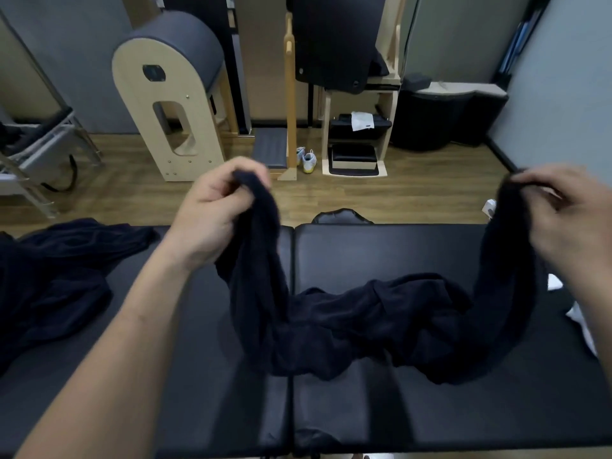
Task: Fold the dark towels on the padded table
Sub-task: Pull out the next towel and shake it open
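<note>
A dark towel [364,319] is held up at two points above the padded table [381,246], one end gathered in each hand, while its bunched middle sags down and rests in wrinkled folds on the black upholstery, across the seam [292,392] that divides the table top into two sections. The left end is clutched in the left hand [215,210], whose fingers are curled closed around a wad of the cloth, with the fabric hanging down below the fist. The right end is pinched in the right hand [566,210], the fingers being bent over the top edge of the cloth and closed upon it near the right border of the view. A second dark towel [56,276] is seen lying crumpled on the left part of the table, well apart from the held one and touched by neither hand. Something white [579,323] is partly visible at the table's right edge; what it is cannot be told. Beyond the table a wooden floor [414,193] is shown, on which a wooden arched barrel with a grey padded top [172,94] is stood, and a pair of pale shoes [306,159] is placed near a wooden post [291,111]
</note>
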Motion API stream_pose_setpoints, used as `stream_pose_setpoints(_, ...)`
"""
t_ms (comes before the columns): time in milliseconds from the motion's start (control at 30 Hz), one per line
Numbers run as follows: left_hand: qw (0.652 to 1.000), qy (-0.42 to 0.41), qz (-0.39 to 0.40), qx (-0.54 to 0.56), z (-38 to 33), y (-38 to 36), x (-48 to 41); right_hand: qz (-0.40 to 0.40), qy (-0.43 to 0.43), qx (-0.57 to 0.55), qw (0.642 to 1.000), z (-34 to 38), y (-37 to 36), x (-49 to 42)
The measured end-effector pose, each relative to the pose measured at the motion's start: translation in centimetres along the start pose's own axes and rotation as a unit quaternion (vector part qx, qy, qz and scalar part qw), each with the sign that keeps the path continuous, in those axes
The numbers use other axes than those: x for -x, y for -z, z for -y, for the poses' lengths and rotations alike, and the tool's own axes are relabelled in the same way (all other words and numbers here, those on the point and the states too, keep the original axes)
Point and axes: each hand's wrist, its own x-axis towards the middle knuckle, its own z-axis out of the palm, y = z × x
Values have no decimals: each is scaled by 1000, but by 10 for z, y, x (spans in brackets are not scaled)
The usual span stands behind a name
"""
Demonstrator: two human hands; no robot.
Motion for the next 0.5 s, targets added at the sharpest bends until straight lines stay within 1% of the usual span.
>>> stream_pose_setpoints(33,999,-10,25,24,-7,-19,-5,6,37,-71,997,27,-6,-1)
stream_pose_setpoints(100,996,-18,74,36,-13,-59,-14,60,81,-192,976,73,-20,4)
stream_pose_setpoints(167,990,2,123,61,-7,-92,-18,130,66,-294,945,103,-34,11)
stream_pose_setpoints(200,986,23,135,91,-3,-103,-18,156,56,-323,932,109,-41,14)
stream_pose_setpoints(267,980,51,135,133,5,-110,-16,181,36,-350,919,109,-47,15)
stream_pose_setpoints(333,978,65,147,132,10,-107,-14,210,10,-367,906,103,-45,15)
stream_pose_setpoints(433,976,82,184,83,11,-104,-14,269,10,-353,896,101,-37,12)
stream_pose_setpoints(500,975,92,201,31,7,-104,-15,286,23,-304,909,102,-33,8)
